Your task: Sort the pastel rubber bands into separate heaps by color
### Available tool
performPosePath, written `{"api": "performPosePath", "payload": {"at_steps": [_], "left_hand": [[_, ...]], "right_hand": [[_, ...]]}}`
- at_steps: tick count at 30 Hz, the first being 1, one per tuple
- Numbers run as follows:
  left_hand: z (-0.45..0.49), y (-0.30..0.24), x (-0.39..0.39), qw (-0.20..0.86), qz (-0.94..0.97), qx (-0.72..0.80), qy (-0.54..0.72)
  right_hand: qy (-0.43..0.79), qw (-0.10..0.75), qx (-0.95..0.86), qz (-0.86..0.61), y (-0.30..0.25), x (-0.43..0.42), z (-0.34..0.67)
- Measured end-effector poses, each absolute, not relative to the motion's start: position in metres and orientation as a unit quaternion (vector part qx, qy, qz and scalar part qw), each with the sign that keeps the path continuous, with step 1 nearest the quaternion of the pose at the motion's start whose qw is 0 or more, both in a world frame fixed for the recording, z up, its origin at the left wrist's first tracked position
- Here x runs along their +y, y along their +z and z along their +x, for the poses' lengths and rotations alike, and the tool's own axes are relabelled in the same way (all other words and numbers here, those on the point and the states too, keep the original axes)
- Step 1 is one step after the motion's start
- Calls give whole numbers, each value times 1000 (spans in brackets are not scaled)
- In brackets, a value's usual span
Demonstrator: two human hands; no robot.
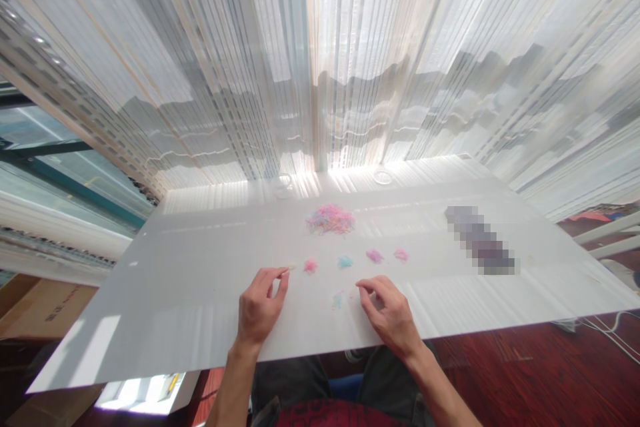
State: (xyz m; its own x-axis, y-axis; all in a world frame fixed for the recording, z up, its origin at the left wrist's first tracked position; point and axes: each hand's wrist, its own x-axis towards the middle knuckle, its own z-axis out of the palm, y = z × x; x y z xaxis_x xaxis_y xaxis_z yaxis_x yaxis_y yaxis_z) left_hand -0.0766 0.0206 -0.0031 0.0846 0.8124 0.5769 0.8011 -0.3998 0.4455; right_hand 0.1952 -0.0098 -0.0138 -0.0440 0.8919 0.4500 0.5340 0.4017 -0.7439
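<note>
My left hand [261, 301] is closed in a pinch, its fingertips at a tiny pale yellow pile [292, 267] on the white table [190, 307]. What lies between those fingers is too small to make out. My right hand [387, 310] also pinches, thumb against forefinger, just right of a loose scatter of light blue and pink bits [339, 299]. Its content, if any, cannot be seen. Beyond the hands lies a row of small piles: pink [311, 266], turquoise [345, 261], purple [374, 255] and light pink [401, 254]. Farther back sits a larger mixed pastel heap [331, 219] of thin, band-like pieces.
A blurred-out object [481, 241] lies on the table's right side. Sheer curtains [350, 67] hang along the far edge. Below the table at left are a cardboard box [47, 307] and a white box [150, 392]; white cables [607, 330] run at lower right.
</note>
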Motion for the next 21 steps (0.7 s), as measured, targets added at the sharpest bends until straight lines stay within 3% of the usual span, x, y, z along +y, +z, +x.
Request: {"api": "performPosePath", "payload": {"at_steps": [6,13,21], "left_hand": [[-32,-4,-2,119,806,461,351],[-15,-12,1,86,838,446,302],[-9,-13,3,137,837,427,315]], "right_hand": [[118,418,-732,-525,-21,-9,191],[97,405,-724,-549,-28,-8,190],[119,418,-740,-513,-24,-8,193]]}}
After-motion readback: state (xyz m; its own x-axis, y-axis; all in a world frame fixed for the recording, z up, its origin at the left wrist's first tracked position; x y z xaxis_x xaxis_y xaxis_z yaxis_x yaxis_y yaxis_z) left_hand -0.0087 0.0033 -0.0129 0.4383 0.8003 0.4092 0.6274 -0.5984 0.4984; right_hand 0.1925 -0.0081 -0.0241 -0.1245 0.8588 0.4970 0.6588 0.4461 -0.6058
